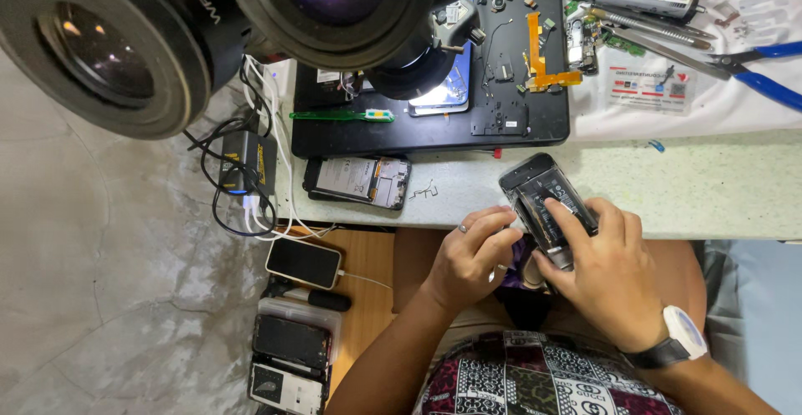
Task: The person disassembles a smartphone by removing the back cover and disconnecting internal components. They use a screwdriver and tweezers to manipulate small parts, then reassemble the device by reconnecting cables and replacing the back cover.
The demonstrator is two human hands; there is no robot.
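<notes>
Nearest the camera, the person's left hand [468,260] and right hand [606,277] meet over an opened phone [547,206] held at the near edge of the counter [710,185], its far end resting on the pale top and its near end hanging over the lap. The left fingers [493,223] curl against the phone's left side, steadying it; the right index finger [566,221] lies pressed along the exposed dark inside, the other right fingers folded beneath the body. To do this well, it seems wise to keep the left hand firm so the phone cannot slide off the edge, and to press flat and evenly rather than with the nail.

Farther left on the counter lies another opened phone [357,181]. Beyond it sits a black mat [535,122] with orange flex strips [543,64] and small parts, a green tool [342,116], then blue-handled pliers [764,76]. Microscope eyepieces [109,47] loom at the top left.
</notes>
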